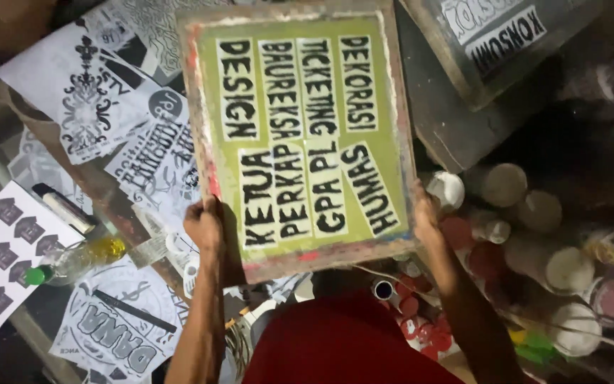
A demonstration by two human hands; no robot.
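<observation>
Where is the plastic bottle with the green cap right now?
The bottle lies on its side at lower left, left of the left hand, between the sheet of house shapes and a marker.

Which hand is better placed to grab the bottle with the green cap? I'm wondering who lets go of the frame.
Left hand, probably: it grips the frame's left edge, and the bottle lies on that side.

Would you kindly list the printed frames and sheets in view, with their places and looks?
Screen frame: centre, between both hands, green mesh, black lettering.
Second frame: top right, grey.
Patterned sheets: upper left, white, black ornaments.
Icon sheet: far left, white, dark shapes.
</observation>
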